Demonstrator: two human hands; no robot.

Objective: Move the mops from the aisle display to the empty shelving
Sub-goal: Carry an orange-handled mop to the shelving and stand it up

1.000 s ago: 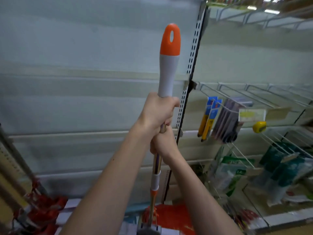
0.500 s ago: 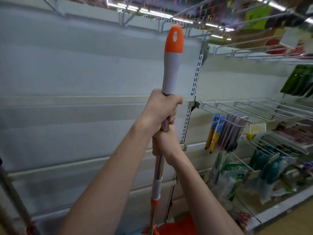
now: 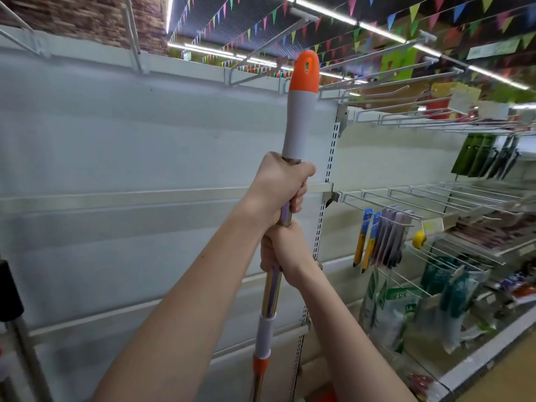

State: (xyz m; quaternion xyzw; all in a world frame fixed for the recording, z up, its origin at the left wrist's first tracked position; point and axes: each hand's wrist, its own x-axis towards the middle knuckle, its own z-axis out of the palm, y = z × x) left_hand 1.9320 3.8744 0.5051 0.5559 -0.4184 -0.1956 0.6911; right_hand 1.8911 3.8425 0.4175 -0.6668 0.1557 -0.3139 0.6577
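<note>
strings of small coloured triangular pennant flags (image 3: 342, 39) are hanging under the dark ceiling, with long white strip lights (image 3: 327, 10) glowing among them. to the right, white wire hook racks (image 3: 412, 195) are sticking out from the wall panel. yellow-and-blue carded packs (image 3: 366, 239) and grey flat packs (image 3: 390, 239) are hanging side by side from them. a small yellow round item (image 3: 419, 238) is sitting just to their right. green-and-white plastic bags (image 3: 388, 311) are hanging lower down. dark green flat packs (image 3: 475, 155) are hanging higher up, at the far right.
</note>
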